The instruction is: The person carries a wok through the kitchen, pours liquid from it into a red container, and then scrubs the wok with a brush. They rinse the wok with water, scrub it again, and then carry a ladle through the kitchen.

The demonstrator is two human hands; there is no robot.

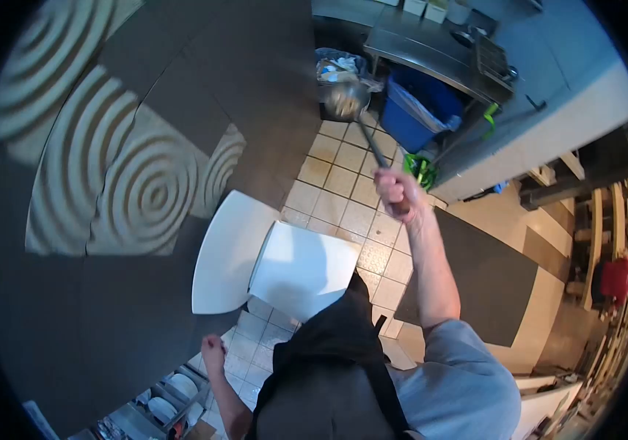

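Two hands: both bare, belonging to one person in a dark apron over a grey shirt, seen from above.
Right hand [396, 189]: raised out in front, fist wrapped tight round the handle of a long ladle [362, 121].
Ladle: its bowl sits at the far end, blurred, apparently carrying pale scraps; it hangs above or just in front of the dark bin [336, 70], and I cannot tell which.
Left hand [213, 350]: low at the person's side, fingers curled into a loose fist; I cannot tell whether it holds anything.
Plates [171, 396]: white ones stacked in a rack near the left hand, not touched.
Dark bin: at the far end of the tiled floor [340, 194], already heaped with rubbish.
Blue bin [420, 110]: lined with a clear bag, just beside the dark one, under a steel counter [420, 51].
White chair [277, 264]: directly below the person, between them and the bins.
Black mat [483, 275]: on the floor to the right.
Risk, spill: the ladle is long and held one-handed at its very end, so a wobble could tip the bowl and drop its load on the tiles short of the bin.
Risk, overflow: the dark bin looks full, so more scraps may slide off the heap.
Risk, footing: wet tiles plus the chair close by could cause a slip or a knock.
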